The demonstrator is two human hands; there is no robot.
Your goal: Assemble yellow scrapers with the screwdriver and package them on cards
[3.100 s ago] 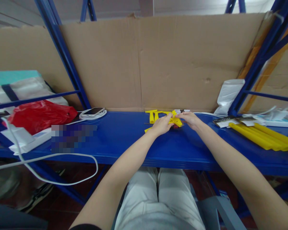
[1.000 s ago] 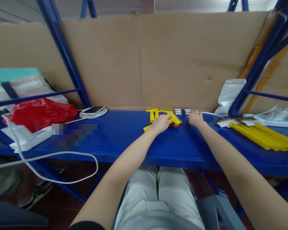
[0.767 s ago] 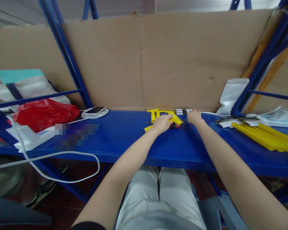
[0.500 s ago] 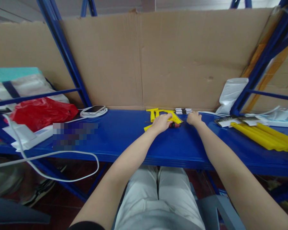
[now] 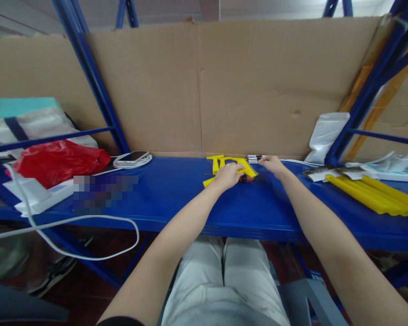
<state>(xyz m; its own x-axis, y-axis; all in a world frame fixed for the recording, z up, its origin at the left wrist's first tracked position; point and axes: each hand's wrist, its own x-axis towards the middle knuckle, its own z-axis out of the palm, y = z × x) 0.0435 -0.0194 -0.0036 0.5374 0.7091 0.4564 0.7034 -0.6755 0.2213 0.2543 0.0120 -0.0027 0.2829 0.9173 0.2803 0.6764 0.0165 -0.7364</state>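
Note:
My left hand (image 5: 230,175) is closed with its fingertips on a yellow plastic tool (image 5: 247,168) with a wide triangular end. Beneath those fingers a dark red and black piece (image 5: 246,179) shows in part. Beside the hand, toward the back, lie more yellow plastic handles (image 5: 216,164), and another yellow end (image 5: 208,182) sticks out at its left. My right hand (image 5: 273,164) pinches the right end of a small stack of white-and-black packets (image 5: 253,159) near the cardboard. Its fingertips partly cover the stack.
A cardboard sheet (image 5: 149,90) stands behind the blue shelf (image 5: 177,194). At left are a phone (image 5: 137,156) on a coiled white cable, a red bag (image 5: 63,160) and a white power strip (image 5: 47,203). Yellow tubes (image 5: 374,197) and a silvery pouch (image 5: 326,136) are at right.
My right hand has moved a little to the left, onto the white-and-black packets, and its fingers now pinch their end. My left hand stays on the yellow tool.

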